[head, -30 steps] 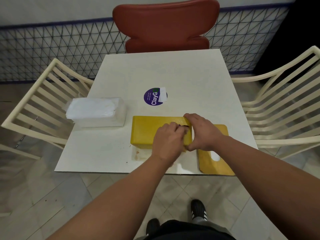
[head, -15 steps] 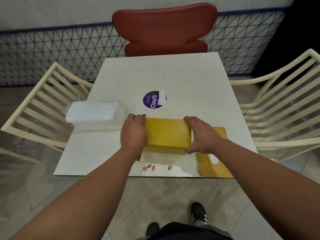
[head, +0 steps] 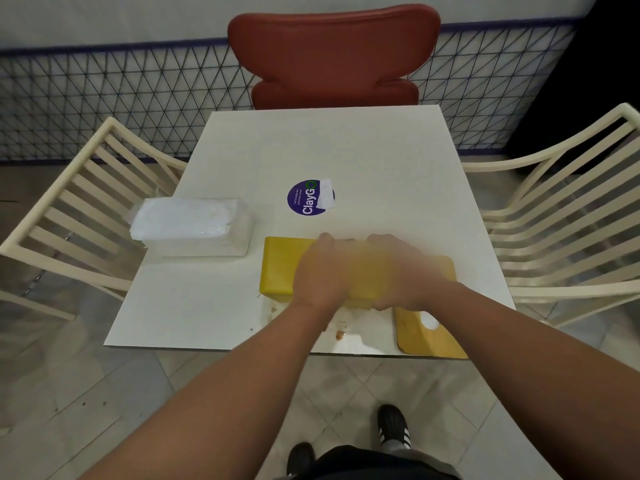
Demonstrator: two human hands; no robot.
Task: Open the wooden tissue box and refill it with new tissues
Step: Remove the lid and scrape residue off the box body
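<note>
Both my hands, left hand (head: 322,271) and right hand (head: 405,271), rest blurred on the yellow tissue box (head: 280,268) at frame centre; their grip I cannot tell.

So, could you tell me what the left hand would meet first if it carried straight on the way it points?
The left hand lies on the yellow box, pointing away from the person. Past the box's far edge, the purple sticker probably comes first; motion blur leaves this uncertain.
</note>
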